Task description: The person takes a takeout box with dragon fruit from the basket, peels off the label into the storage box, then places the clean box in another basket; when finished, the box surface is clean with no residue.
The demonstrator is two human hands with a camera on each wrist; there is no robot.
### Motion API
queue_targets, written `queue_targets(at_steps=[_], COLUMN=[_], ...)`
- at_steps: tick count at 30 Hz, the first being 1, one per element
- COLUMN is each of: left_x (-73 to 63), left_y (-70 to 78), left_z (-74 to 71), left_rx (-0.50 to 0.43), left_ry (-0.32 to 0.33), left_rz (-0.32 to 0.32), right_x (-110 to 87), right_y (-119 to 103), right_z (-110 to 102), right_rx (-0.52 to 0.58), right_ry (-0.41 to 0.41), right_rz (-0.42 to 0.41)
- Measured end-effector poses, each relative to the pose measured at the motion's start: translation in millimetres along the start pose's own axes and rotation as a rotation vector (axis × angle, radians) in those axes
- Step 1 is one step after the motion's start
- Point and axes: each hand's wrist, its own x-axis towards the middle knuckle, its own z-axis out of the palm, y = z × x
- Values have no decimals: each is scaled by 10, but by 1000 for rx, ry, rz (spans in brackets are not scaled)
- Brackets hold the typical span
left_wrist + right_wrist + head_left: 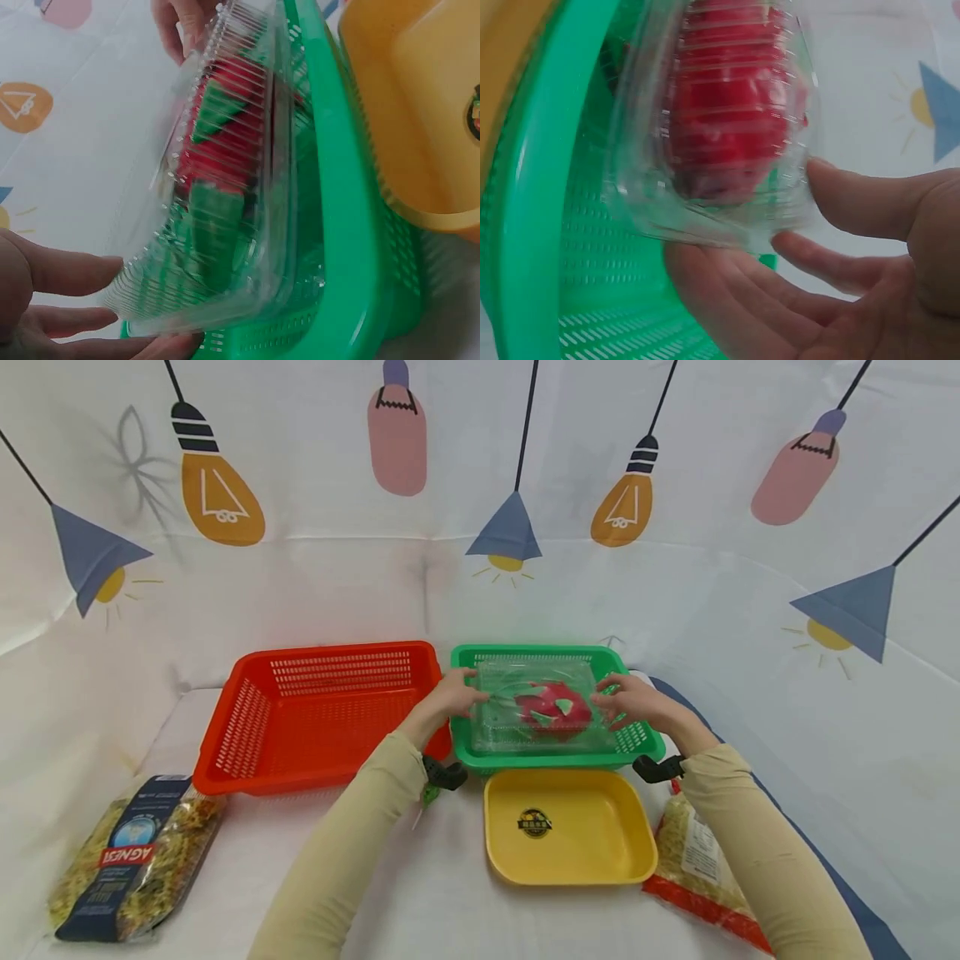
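Observation:
A clear plastic clamshell box (pixel 498 727) with a pink-red dragon fruit (pixel 555 708) inside is at the green basket (pixel 540 762). My left hand (pixel 452 692) grips the box's left end; in the left wrist view its thumb and fingers (pixel 71 321) meet the end's edges. At the opposite end, my right hand (pixel 637 700) holds the box. Its fingers (pixel 735 289) reach under that end and its thumb lies along the side in the right wrist view. Whether the box's underside touches the basket floor is hidden.
Left of the green basket stands a red basket (pixel 341 718). A yellow tray (pixel 592 835) with a dark label sits in front. A pasta bag (pixel 138 860) lies far left; another bag (pixel 701 860) is partly behind the right sleeve. A small green item (pixel 430 793) lies near the left wrist.

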Motion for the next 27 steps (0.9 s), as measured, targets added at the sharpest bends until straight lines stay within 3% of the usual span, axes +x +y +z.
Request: queue_targets(at_steps=[10, 17, 27], left_x=[214, 297, 335], left_y=[-7, -32, -51], left_z=[158, 248, 337], left_rx=[135, 205, 167], left_ry=[35, 1, 12], left_rz=[-14, -47, -43], right_x=[159, 222, 268], right_y=[76, 161, 262], right_z=[-53, -56, -60], right_rx=[-6, 11, 23], right_ry=[-66, -80, -65], right_rz=[91, 124, 124])
